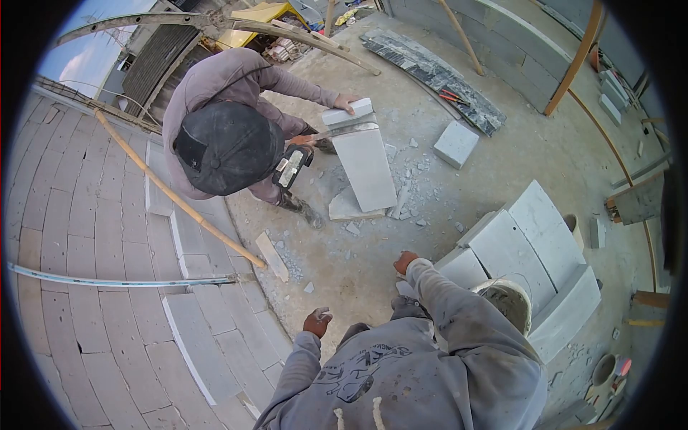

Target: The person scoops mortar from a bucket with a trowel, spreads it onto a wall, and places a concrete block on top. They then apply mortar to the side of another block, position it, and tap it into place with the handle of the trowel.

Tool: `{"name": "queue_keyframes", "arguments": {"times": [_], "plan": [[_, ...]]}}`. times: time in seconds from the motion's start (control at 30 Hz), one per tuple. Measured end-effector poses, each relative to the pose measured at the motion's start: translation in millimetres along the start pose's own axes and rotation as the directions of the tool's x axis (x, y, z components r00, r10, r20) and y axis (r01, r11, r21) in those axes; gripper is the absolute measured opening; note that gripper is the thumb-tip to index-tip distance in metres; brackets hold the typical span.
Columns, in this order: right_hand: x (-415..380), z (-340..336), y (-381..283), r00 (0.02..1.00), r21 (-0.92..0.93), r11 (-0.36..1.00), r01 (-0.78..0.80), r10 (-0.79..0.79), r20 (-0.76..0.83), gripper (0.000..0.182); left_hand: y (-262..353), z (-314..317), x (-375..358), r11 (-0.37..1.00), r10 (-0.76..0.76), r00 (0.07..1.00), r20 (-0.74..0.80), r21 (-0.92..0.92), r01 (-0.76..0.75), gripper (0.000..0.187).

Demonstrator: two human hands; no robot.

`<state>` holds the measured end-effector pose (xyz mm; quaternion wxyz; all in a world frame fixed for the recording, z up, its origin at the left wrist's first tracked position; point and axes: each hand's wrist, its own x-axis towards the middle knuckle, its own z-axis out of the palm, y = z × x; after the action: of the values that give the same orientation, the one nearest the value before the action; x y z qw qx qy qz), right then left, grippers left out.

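Note:
My left hand (316,322) hangs low beside the block wall, its fingers curled in; something small and pale shows at the fingertips, too small to name. In front of my body my right hand (405,263) is closed in a fist, with nothing visible in it, near the stacked white blocks (494,247). Ahead, a co-worker in a dark cap (228,147) bends over a long white block (364,168) propped on a flat piece (351,206). One of the co-worker's hands (347,102) rests on the block's upper end; a power tool (292,166) is by the other, its blade across the block.
A block wall (107,287) with a long level (122,280) on it runs along my left. A wooden pole (175,197) leans over it. Broken chips (412,179) litter the floor. A bucket (509,304) stands at my right, beside the block stack. A loose block (456,145) lies ahead.

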<state>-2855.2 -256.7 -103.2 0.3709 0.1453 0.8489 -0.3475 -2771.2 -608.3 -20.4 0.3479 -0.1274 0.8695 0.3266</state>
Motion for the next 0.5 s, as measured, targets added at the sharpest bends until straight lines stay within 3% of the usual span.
{"name": "queue_keyframes", "arguments": {"times": [0.17,0.33,0.47,0.5], "plan": [[-19,-17,-4,1.000,-0.039,0.999,0.020,-0.020,-0.003,0.043,-3,2,-1,0.996,0.066,0.998,-0.017,0.068,-0.065,0.043],[-20,-7,6,0.994,0.011,1.000,-0.014,0.015,-0.110,0.043,-46,12,-1,0.998,-0.050,0.999,-0.008,-0.041,0.050,0.035],[-44,11,8,0.977,0.097,0.994,0.042,-0.021,-0.211,0.047,-41,4,-11,0.969,-0.033,0.999,0.009,0.246,0.029,0.038],[-97,2,-5,0.973,0.153,0.987,0.050,-0.013,-0.231,0.043,-79,17,5,0.979,0.201,0.979,-0.031,0.034,-0.200,0.043]]}}
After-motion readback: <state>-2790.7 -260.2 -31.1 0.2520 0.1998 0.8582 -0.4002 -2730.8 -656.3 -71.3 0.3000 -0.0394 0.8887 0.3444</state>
